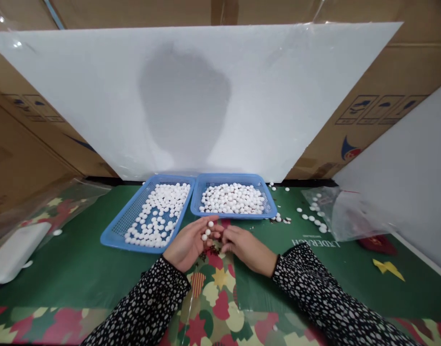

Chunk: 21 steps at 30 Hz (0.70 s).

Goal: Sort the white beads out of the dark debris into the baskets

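My left hand (190, 241) is cupped palm up, with several small white balls (207, 232) resting at its fingers. Close beside it, my right hand (246, 246) is closed, thumb and fingertips pinched together near the left fingertips. Whatever the pinch may hold is too small to make out. Below the hands, dark brown bits (212, 251) lie scattered on the patterned table cover. Beyond them stand two blue mesh baskets: the left basket (114, 231) has white balls spread over its bottom, and the right basket (269, 202) is heaped with them.
Loose white balls (312, 218) lie on the green cover (278, 293) at right, by a clear plastic bag (357, 216) and a yellow scrap (388, 268). A white object (20, 250) lies at left. A white board (260, 96) and cardboard boxes (382, 120) close off the back.
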Motion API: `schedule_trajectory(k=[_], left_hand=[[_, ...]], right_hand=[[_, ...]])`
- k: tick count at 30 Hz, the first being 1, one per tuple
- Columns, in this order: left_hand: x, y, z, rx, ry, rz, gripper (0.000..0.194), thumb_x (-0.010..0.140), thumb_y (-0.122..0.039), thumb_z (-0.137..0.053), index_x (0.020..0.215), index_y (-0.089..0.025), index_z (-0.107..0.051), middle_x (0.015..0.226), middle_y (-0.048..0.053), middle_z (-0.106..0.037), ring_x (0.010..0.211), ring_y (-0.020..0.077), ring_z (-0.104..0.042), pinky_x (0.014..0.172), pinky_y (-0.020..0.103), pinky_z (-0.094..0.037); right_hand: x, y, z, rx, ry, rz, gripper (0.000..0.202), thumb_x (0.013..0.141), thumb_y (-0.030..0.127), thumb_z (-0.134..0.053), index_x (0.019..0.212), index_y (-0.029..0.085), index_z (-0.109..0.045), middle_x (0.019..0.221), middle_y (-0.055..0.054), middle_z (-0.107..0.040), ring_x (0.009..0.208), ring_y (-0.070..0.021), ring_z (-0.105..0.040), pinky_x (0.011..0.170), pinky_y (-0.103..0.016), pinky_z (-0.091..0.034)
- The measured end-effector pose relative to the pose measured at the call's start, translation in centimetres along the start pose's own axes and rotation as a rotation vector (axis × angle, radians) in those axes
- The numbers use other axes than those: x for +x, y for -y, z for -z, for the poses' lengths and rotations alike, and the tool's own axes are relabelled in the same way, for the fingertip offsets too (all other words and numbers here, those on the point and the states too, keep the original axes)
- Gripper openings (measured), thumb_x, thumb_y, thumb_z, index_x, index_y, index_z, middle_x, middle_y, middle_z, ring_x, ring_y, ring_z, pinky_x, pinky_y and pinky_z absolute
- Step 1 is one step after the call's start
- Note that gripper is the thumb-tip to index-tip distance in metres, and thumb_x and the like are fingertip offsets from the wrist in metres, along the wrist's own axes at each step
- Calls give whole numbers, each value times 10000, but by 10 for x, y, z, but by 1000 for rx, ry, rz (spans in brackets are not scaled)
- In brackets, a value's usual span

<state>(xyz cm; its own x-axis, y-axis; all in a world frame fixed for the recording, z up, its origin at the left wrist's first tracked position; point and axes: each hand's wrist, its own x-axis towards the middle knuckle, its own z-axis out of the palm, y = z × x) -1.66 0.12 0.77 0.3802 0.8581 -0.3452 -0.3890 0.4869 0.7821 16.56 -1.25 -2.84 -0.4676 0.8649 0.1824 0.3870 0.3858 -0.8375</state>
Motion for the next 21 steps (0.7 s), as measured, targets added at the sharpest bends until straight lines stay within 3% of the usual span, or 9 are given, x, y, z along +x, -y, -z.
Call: schedule_trajectory(k=[3,6,11,15,21], left_hand=[[0,1,1,18,-11,-3,215,897,-189,-552,1073,-84,-616,901,125,-684,710,129,-606,561,197,-437],[1,2,1,54,4,-19,187,856,-211,-629,1013,-112,-607,879,104,-687,656,104,-565,519,183,-394],[1,5,0,111,37,-27,208,791,-286,-718,825,-125,-592,804,65,-666,611,74,-510,507,171,-347],[2,8,1,119,84,-34,240,764,-306,-746,841,-113,-628,743,25,-617,600,60,-483,509,164,-328],[3,13,0,154,53,-43,283,692,-302,-803,840,-130,-633,665,-12,-582,561,55,-443,508,168,-304]], right_hand=[[-5,5,8,208,-43,-138,133,881,228,-581,754,191,-566,652,25,-595,604,-127,-546,587,-249,-431],[-5,3,13,524,-55,-277,214,855,353,-629,751,171,-585,610,23,-609,516,-105,-530,510,-222,-402],[-2,0,13,815,-96,-292,251,778,392,-721,789,151,-650,696,-6,-670,573,-101,-587,572,-236,-467],[-2,8,10,743,-135,-201,188,793,344,-710,852,168,-676,835,-38,-721,699,-136,-652,684,-294,-519],[-5,18,7,410,-274,-78,115,842,309,-661,839,195,-671,800,-20,-685,744,-166,-633,701,-315,-511]])
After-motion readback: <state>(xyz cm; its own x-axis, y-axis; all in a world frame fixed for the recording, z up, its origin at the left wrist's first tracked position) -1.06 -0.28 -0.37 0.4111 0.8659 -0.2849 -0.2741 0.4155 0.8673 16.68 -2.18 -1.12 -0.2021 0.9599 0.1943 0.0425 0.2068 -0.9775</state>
